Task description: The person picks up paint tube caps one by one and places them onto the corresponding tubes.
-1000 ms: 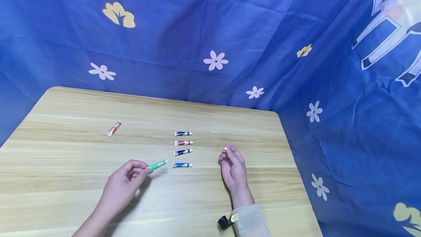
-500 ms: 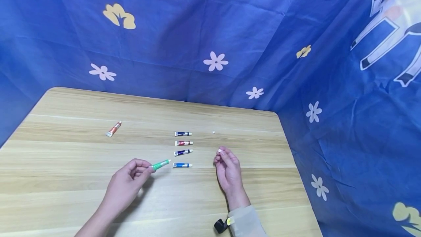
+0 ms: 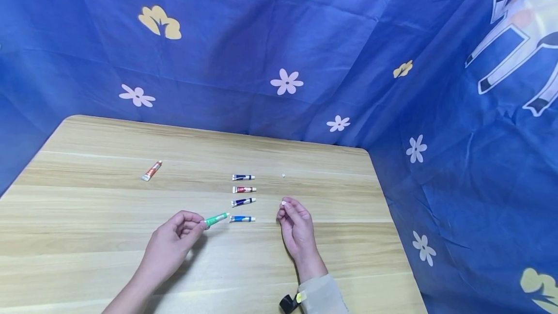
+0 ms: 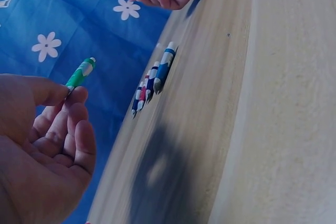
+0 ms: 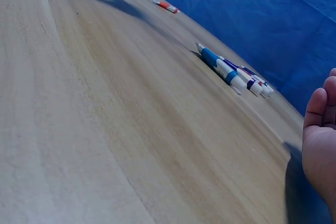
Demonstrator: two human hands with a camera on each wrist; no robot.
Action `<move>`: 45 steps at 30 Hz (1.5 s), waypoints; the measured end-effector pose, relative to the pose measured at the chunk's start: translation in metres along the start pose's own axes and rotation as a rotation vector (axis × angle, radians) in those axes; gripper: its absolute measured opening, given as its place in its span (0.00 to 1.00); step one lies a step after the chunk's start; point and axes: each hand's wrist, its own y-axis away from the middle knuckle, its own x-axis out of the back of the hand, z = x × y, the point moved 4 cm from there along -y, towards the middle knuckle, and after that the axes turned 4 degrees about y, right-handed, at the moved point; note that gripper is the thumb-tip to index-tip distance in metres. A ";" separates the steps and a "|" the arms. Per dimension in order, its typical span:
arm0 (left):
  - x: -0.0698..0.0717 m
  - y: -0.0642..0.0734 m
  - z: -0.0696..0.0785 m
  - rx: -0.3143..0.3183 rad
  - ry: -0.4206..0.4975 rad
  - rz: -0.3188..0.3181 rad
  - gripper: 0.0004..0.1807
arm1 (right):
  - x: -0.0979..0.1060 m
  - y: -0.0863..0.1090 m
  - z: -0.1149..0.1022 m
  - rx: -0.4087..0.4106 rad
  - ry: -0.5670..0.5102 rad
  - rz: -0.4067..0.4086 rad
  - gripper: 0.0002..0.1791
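My left hand (image 3: 172,241) pinches a green paint tube (image 3: 216,219) by its tail end between thumb and forefinger, above the table. The tube's narrow pale nozzle points right, as the left wrist view also shows with the tube (image 4: 81,73) against the blue cloth. Across from it, my right hand (image 3: 298,229) is turned palm up and pinches a small white cap (image 3: 283,203) at the fingertips. Between the two hands lies a column of paint tubes: blue (image 3: 242,219), purple (image 3: 243,202), red (image 3: 244,189) and dark blue (image 3: 243,177).
An orange paint tube (image 3: 151,171) lies by itself at the left. A tiny white piece (image 3: 283,175) sits beyond my right hand. The wooden table (image 3: 87,246) ends against a hanging blue cloth (image 3: 218,62) at the back and right.
My right hand has moved left with the white cap. My left hand has shifted slightly right, bringing the green paint tube closer to the blue one. The tubes on the table stay put.
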 end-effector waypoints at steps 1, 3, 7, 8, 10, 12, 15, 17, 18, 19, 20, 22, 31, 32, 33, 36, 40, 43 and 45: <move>0.000 0.000 0.000 0.002 0.000 -0.001 0.14 | -0.001 0.000 0.000 0.001 0.004 -0.006 0.16; -0.001 0.000 0.000 0.005 -0.001 -0.003 0.14 | -0.003 0.001 0.001 0.001 0.016 -0.015 0.16; -0.002 0.001 0.003 0.008 0.004 -0.005 0.14 | -0.006 0.001 0.001 0.001 0.042 -0.025 0.16; -0.002 0.001 0.003 0.006 0.007 -0.005 0.14 | -0.007 0.001 0.002 0.002 0.047 -0.027 0.16; -0.002 0.001 0.004 0.002 0.013 -0.004 0.14 | -0.009 0.002 0.002 0.005 0.055 -0.028 0.16; -0.003 0.001 0.005 -0.001 0.021 -0.004 0.13 | -0.011 0.003 0.002 0.010 0.054 -0.031 0.17; -0.004 0.002 0.005 -0.002 0.025 -0.006 0.13 | -0.014 0.004 0.003 0.014 0.062 -0.038 0.17; -0.004 0.002 0.005 -0.001 0.027 -0.008 0.13 | -0.016 0.004 0.004 0.013 0.068 -0.045 0.17; -0.005 0.002 0.005 0.000 0.028 -0.010 0.13 | -0.017 0.005 0.005 0.012 0.077 -0.046 0.17; -0.005 0.002 0.005 0.000 0.029 -0.012 0.13 | -0.018 0.005 0.006 0.011 0.085 -0.047 0.17; -0.006 0.002 0.005 -0.001 0.033 -0.014 0.13 | -0.019 0.006 0.007 0.008 0.094 -0.045 0.17; -0.006 0.002 0.005 -0.001 0.035 -0.019 0.13 | -0.022 0.007 0.008 0.002 0.116 -0.036 0.17; -0.010 0.004 0.009 -0.011 0.057 -0.038 0.12 | -0.033 0.015 0.014 -0.048 0.200 -0.054 0.15; -0.010 0.004 0.009 -0.011 0.060 -0.039 0.12 | -0.035 0.015 0.014 -0.053 0.208 -0.063 0.15; -0.011 0.004 0.010 -0.012 0.064 -0.039 0.12 | -0.037 0.016 0.015 -0.059 0.218 -0.074 0.15; -0.013 0.005 0.011 -0.013 0.070 -0.043 0.11 | -0.041 0.018 0.016 -0.072 0.249 -0.104 0.15; -0.015 0.005 0.013 -0.009 0.071 -0.051 0.11 | -0.047 0.021 0.018 -0.077 0.292 -0.120 0.15; -0.017 0.005 0.015 -0.007 0.072 -0.053 0.11 | -0.051 0.023 0.019 -0.072 0.313 -0.121 0.13; -0.017 0.005 0.015 -0.009 0.076 -0.054 0.11 | -0.054 0.024 0.019 -0.066 0.330 -0.120 0.11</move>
